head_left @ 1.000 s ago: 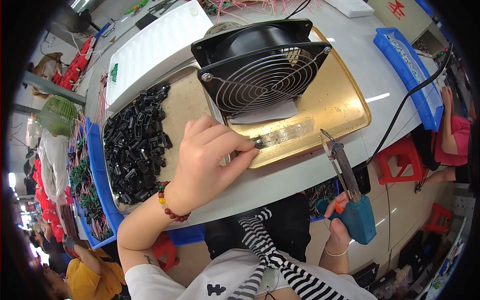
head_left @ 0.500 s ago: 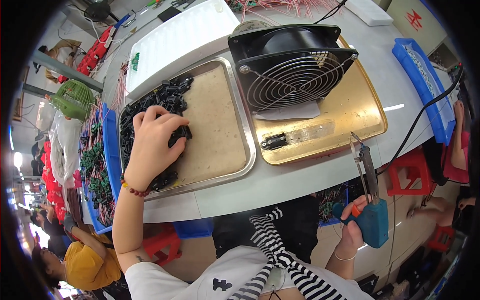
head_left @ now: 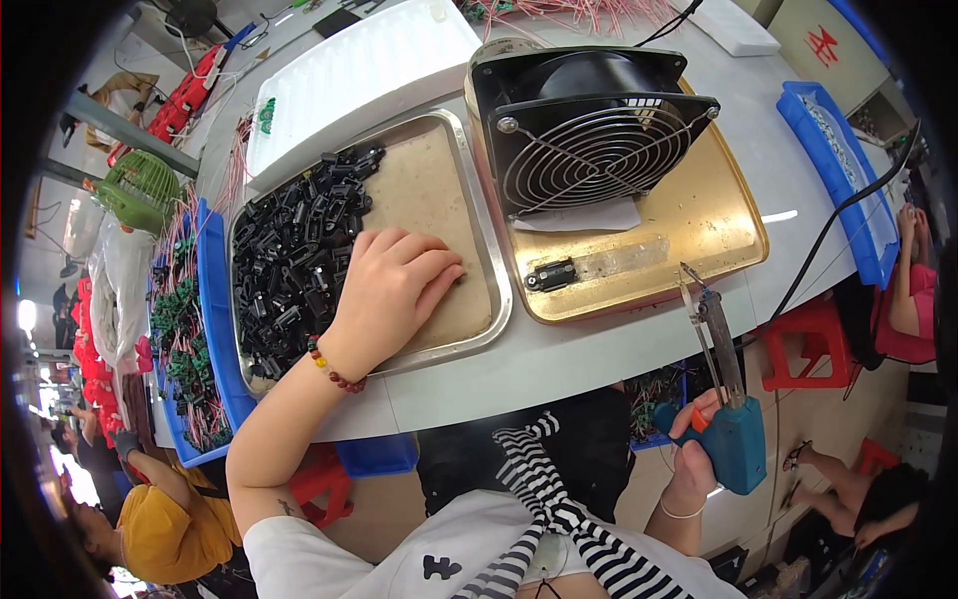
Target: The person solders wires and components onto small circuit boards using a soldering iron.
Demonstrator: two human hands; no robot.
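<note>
My left hand [head_left: 391, 292] is over the bare side of a metal tray [head_left: 504, 299], its fingers curled together. Only a dark speck shows at the fingertips; what they hold is mostly hidden. Small black plastic parts [head_left: 299, 235] are heaped in the tray's left side. Lower right, my right hand [head_left: 696, 454] grips a teal soldering gun [head_left: 740, 444] with an orange trigger. The gun's metal tip points up, just in front of a gold-coloured tray [head_left: 733, 225]. One black part [head_left: 551, 275] lies at that tray's front left corner.
A black fan [head_left: 599, 150] with a wire guard stands on the gold tray. Behind the metal tray sits a white plastic tray [head_left: 364, 75]. Blue bins flank the table, the left bin [head_left: 215, 299] full of wired green boards. A black cable [head_left: 828, 240] hangs at right.
My left hand has moved right, off the heap of black parts to the tray's bare side, with its fingers drawn together. The soldering gun has shifted slightly left.
</note>
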